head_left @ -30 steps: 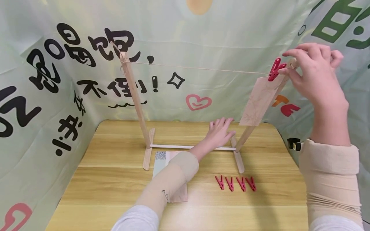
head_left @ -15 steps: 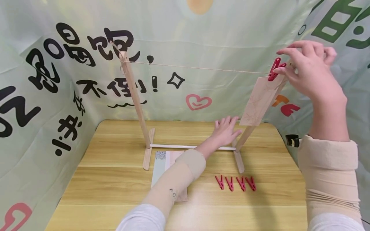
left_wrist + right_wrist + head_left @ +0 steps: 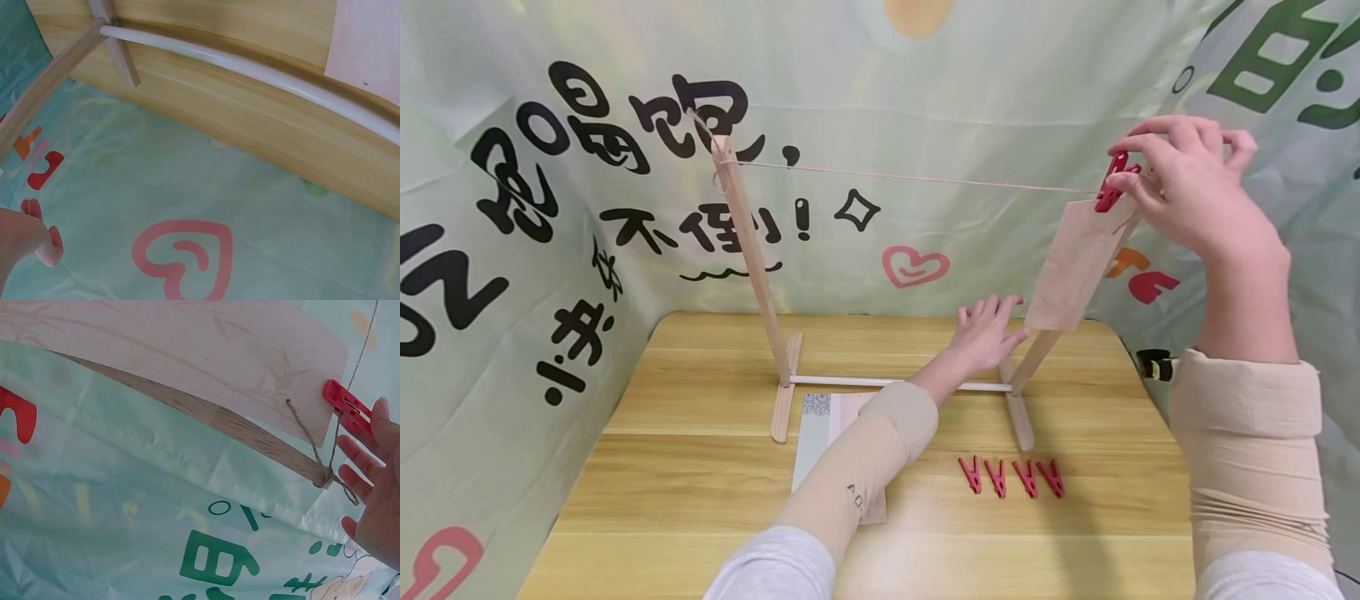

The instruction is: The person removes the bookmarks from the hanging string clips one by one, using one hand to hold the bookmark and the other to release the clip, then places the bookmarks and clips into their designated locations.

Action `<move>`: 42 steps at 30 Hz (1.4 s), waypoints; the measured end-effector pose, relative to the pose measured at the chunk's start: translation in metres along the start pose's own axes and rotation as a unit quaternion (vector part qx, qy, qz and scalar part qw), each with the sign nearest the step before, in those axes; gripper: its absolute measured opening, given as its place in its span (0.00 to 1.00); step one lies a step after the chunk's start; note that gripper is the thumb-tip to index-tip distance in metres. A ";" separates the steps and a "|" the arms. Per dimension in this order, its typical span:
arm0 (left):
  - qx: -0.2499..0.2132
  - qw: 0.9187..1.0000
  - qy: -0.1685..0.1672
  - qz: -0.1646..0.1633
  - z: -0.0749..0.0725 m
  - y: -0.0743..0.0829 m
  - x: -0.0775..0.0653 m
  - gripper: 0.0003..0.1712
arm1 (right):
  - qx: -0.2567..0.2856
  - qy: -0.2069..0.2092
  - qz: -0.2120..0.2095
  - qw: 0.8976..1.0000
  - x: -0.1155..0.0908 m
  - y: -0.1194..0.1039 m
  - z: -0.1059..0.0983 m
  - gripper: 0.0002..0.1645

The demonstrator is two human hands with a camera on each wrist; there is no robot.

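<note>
A pale pink patterned card point(image 3: 1067, 262) hangs at the right end of the string point(image 3: 925, 178), held by a red clothespin point(image 3: 1107, 193). My right hand point(image 3: 1206, 192) pinches that clothespin's handles between thumb and forefinger. In the right wrist view, the red clothespin point(image 3: 344, 403) sits on the card's corner, and the other fingers of my right hand point(image 3: 378, 487) are spread beside the knotted post top point(image 3: 322, 475). My left hand point(image 3: 985, 337), fingers extended, is over the rear of the table, just left of the card's lower edge. It holds nothing.
The string spans two wooden posts point(image 3: 748, 242), joined low by a white rod point(image 3: 835, 381). Several red clothespins point(image 3: 996, 477) lie in a row on the table point(image 3: 1112, 517). Paper cards point(image 3: 816, 437) lie partly under my left forearm. A printed cloth point(image 3: 1000, 100) hangs behind.
My right hand has moved left, from beside the post onto the clothespin, and now pinches it. The left hand has shifted right towards the card. The card's lower end has swung slightly right.
</note>
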State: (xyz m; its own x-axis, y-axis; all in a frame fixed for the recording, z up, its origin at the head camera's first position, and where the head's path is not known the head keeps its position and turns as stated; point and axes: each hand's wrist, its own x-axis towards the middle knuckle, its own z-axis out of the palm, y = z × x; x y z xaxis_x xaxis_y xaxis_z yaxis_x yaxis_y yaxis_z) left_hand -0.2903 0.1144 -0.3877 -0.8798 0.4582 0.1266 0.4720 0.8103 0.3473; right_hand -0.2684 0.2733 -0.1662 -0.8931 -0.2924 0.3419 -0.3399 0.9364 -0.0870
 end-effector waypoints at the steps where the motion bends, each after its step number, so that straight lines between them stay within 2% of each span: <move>1: 0.001 1.000 0.000 -0.001 0.000 0.000 0.000 0.31 | 0.002 0.003 0.001 1.000 0.000 0.000 0.000 0.23; 9: 0.014 1.000 0.012 -0.001 0.000 0.001 0.000 0.31 | 0.039 0.032 0.001 0.999 -0.001 0.004 0.007 0.19; 14: 0.012 0.999 0.033 0.002 0.000 0.000 -0.001 0.30 | 0.053 0.041 0.005 0.998 -0.001 0.006 0.010 0.21; 18: 0.006 0.998 0.062 0.015 0.000 -0.001 -0.002 0.24 | 0.058 0.044 0.008 0.997 -0.001 0.007 0.011 0.21; 24: -0.003 0.991 0.129 0.033 0.001 -0.004 -0.004 0.17 | 0.062 0.046 0.018 0.997 -0.001 0.009 0.012 0.22; 27: -0.015 0.988 0.149 0.037 0.002 -0.005 -0.006 0.15 | 0.063 0.048 0.019 0.997 -0.001 0.009 0.013 0.22; 36: -0.076 0.976 0.202 0.035 0.008 -0.009 -0.007 0.13 | 0.083 0.072 0.001 0.994 0.000 0.010 0.017 0.22; 42: -0.103 0.971 0.213 0.031 0.008 -0.010 -0.008 0.13 | 0.073 0.086 -0.012 0.994 -0.001 0.010 0.019 0.19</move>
State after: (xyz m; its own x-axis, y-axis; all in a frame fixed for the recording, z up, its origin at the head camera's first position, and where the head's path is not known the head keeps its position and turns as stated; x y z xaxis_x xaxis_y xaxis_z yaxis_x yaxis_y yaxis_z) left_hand -0.2873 0.1061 -0.4000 -0.8142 0.2762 0.5106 0.5425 0.6751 0.4999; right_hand -0.2763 0.2796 -0.1850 -0.8254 -0.2649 0.4985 -0.4102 0.8881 -0.2073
